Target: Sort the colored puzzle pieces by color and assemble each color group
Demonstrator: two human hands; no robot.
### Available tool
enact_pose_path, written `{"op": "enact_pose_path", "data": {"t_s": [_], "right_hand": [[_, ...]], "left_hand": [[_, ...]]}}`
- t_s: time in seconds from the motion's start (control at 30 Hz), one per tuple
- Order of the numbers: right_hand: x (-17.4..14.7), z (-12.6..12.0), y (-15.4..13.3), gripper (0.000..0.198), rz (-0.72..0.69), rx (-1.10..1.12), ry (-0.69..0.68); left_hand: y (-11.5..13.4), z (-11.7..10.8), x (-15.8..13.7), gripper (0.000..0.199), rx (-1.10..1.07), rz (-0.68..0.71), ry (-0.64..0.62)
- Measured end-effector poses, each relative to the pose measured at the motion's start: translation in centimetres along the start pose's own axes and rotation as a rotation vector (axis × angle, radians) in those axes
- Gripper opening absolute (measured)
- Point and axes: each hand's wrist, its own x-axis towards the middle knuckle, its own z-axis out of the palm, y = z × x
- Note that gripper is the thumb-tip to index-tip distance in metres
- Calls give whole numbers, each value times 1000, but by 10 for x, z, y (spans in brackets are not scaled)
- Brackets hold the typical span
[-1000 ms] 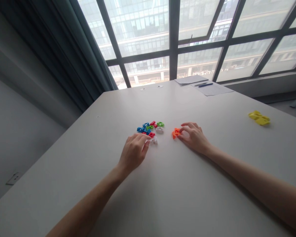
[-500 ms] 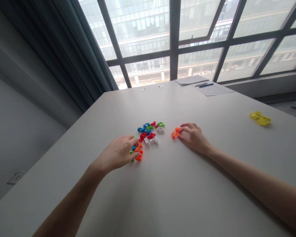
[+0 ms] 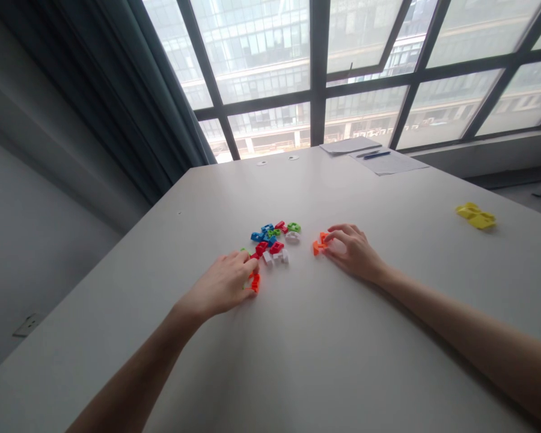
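Beside the heap of colored plastic pieces (image 3: 273, 239), the left hand (image 3: 223, 285) curls over an orange piece (image 3: 255, 281); the right hand (image 3: 354, 251) pinches another orange piece (image 3: 318, 243). They look light and stiff, best pinched by the edges.

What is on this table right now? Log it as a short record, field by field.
Surface: white table by a window
Left hand: fingers curled over an orange piece; grip unclear
Right hand: fingertips on the orange pieces
Between the hands: loose pile of small pieces, blue, red, green, white
Far right: yellow pieces, apart from the rest
Far edge: papers with a pen
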Motion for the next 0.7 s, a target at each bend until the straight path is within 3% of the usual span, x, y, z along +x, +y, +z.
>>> {"op": "enact_pose_path", "data": {"t_s": [0.1,0.2,0.4,0.53,0.7], "right_hand": [[0,-1,0,17,-4,5,6],[0,-1,0,16,-10,14,15],[1,-3,-2,10,-39,70,53],[0,-8,-11,11,-141,175,57],[-4,-13,-32,15,-285,343,4]], "left_hand": [[4,-3,2,7,14,41,68],[14,-2,8,11,12,81,230],[43,32,19,9,-11,146,562],[54,50,19,10,-98,139,632],[55,51,17,16,-144,170,646]]}}
